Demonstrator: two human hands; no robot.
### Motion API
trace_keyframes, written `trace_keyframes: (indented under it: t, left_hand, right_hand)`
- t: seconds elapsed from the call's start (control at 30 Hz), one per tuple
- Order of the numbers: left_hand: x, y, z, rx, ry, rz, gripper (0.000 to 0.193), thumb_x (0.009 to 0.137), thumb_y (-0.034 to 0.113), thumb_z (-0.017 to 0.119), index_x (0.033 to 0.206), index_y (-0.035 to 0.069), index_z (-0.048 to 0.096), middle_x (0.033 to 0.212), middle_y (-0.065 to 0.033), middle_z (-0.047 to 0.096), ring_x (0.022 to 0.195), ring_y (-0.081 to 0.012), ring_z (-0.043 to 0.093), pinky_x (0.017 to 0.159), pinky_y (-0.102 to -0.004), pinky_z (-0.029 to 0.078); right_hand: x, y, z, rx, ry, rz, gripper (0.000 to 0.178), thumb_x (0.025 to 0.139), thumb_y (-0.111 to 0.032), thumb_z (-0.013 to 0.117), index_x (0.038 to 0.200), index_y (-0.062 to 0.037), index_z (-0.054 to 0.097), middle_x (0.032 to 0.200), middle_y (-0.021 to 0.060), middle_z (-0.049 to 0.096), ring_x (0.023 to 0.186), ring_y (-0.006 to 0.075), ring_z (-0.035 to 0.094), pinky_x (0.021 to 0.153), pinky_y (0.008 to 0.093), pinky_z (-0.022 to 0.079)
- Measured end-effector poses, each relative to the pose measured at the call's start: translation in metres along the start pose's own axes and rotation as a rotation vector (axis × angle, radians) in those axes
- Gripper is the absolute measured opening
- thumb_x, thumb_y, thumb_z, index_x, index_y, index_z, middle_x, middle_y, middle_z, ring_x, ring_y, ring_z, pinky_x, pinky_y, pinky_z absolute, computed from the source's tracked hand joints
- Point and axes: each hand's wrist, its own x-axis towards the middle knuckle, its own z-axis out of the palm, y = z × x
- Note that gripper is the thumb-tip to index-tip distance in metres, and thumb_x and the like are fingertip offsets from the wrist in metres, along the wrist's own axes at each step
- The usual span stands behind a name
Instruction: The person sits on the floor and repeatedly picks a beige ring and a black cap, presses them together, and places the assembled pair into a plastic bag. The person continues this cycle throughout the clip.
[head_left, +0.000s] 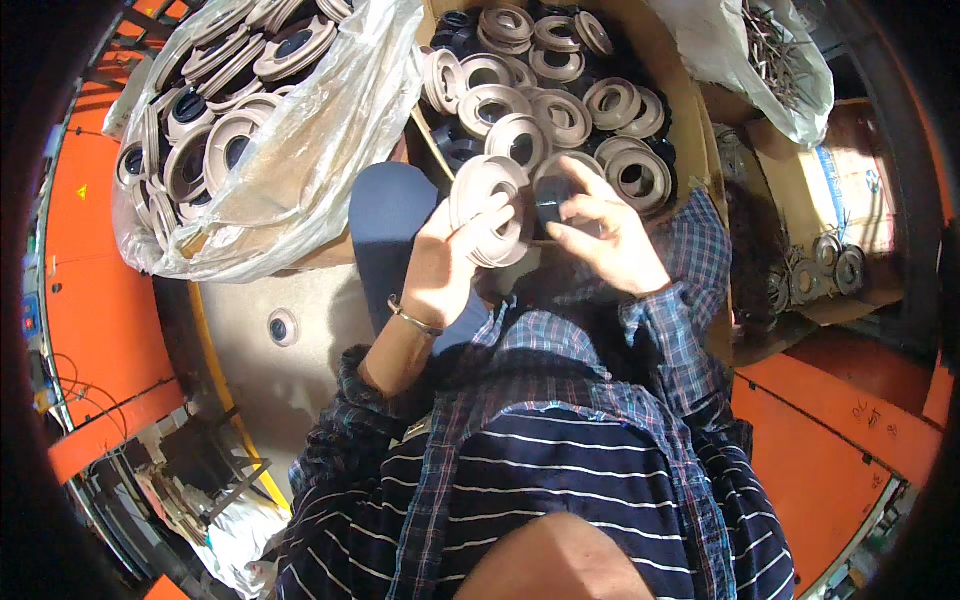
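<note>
My left hand (447,262) is closed on several stacked beige plastic rings (487,178), held upright with their faces toward the right. Close beside them, my right hand (612,238) grips a beige ring with a black inner part (549,197); this ring is partly blurred and its far side is covered by my fingers. Both hands are raised in front of a cardboard box (702,150) full of beige rings (491,108) and black rings (457,147). The two held lots sit nearly side by side, with a narrow gap between them.
A clear plastic bag (330,150) of beige rings with black centres stands at the left. One ring (284,327) lies on the floor (240,370). At the right are a bag of thin metal pieces (770,60) and a carton (815,200) with grey metal rings (805,280).
</note>
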Motion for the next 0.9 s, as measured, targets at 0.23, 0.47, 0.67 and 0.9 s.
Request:
trace_keyframes:
  t: [0.23,0.47,0.67,0.9]
  left_hand:
    - [-0.007,0.009,0.023,-0.28,-0.046,-0.142,0.038,0.096,0.006,0.06,0.133,-0.004,0.054,0.114,-0.0072,0.065,0.101,-0.0109,0.062,0.087,-0.0258,0.051]
    - [-0.027,-0.005,0.044,0.342,-0.042,0.133,0.059,0.09,0.012,0.072,0.141,-0.003,0.047,0.131,-0.02,0.062,0.121,-0.0232,0.061,0.103,-0.0339,0.047]
    - [-0.03,-0.014,0.051,0.394,-0.041,0.143,0.053,0.093,0.013,0.069,0.14,-0.001,0.048,0.126,-0.0169,0.062,0.115,-0.021,0.062,0.1,-0.033,0.049]
    - [-0.015,-0.011,0.035,-0.254,-0.078,-0.159,0.036,0.099,0.006,0.059,0.133,-0.003,0.054,0.109,-0.0021,0.063,0.093,-0.0068,0.059,0.082,-0.0228,0.05]
  right_hand:
    - [-0.01,-0.039,0.013,-0.174,0.075,-0.063,0.074,0.077,-0.016,0.084,0.14,-0.0013,0.049,0.139,0.0175,0.053,0.127,0.0291,0.054,0.108,0.0388,0.044]
    - [-0.019,-0.035,0.023,0.433,0.193,0.236,0.063,0.084,-0.016,0.079,0.136,0.004,0.051,0.121,0.0138,0.064,0.109,0.0202,0.063,0.095,0.0332,0.052]
    - [-0.022,-0.024,0.019,0.381,0.199,0.38,0.055,0.084,-0.024,0.081,0.127,0.0019,0.057,0.11,0.0086,0.066,0.098,0.0153,0.065,0.086,0.0298,0.054]
    - [-0.024,-0.022,0.003,-0.27,-0.014,-0.049,0.073,0.078,-0.027,0.084,0.139,-0.0038,0.051,0.132,0.0166,0.055,0.119,0.0283,0.059,0.097,0.0361,0.051]
